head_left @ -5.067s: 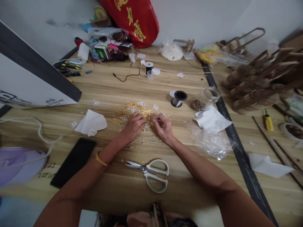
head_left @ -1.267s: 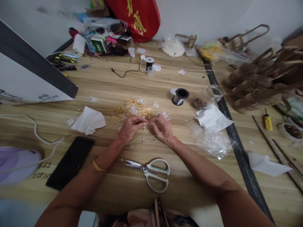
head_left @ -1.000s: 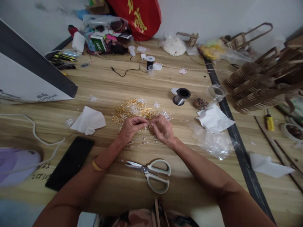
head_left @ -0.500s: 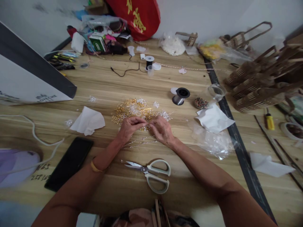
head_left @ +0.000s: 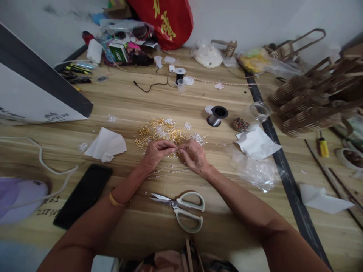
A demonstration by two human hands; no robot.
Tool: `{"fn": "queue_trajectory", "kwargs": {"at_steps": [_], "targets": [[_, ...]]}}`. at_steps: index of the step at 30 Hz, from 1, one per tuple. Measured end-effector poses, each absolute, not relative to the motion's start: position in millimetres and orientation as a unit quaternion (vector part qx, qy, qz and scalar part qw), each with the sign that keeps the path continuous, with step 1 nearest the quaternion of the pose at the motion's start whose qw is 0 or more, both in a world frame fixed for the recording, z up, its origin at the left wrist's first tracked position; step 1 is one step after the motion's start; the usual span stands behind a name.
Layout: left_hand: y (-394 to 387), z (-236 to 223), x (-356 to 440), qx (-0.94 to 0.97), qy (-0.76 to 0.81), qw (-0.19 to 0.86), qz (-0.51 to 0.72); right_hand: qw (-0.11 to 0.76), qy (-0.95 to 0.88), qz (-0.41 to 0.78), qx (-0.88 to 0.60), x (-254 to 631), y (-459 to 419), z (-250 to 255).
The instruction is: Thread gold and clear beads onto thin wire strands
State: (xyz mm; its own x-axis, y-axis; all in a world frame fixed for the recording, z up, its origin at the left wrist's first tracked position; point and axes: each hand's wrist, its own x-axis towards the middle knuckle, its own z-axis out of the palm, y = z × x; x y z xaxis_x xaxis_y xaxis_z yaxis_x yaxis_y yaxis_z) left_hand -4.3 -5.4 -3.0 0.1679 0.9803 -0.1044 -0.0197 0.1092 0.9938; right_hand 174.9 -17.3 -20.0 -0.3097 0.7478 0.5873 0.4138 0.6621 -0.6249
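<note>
Now the left hand [head_left: 154,155], seconds ago down over the metal pieces [head_left: 159,130], pinches beside the right hand [head_left: 195,156]; picking seems to have yielded to fine handling. Each grip looks closed, contents too small to tell; the pieces lie heaped on the table [head_left: 119,98].

A loose heap of jewellery findings [head_left: 162,131], gold- and silver-coloured, lies spread flat on the tabletop. Silver-coloured pins [head_left: 199,138] fan out at its 3 o'clock edge; small rings [head_left: 146,140] occupy 8 o'clock. Slender chain strands [head_left: 171,166] lie extended, apart, at 6 o'clock.
</note>
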Motion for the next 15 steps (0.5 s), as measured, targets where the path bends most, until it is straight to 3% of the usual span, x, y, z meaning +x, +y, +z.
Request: {"fn": "queue_trajectory", "kwargs": {"at_steps": [15], "targets": [[-5.7, -5.2, -4.8, 0.521, 0.466, 0.570, 0.432, 0.472, -0.792, 0.151, -0.358, 174.4, -17.0, -20.1]]}}
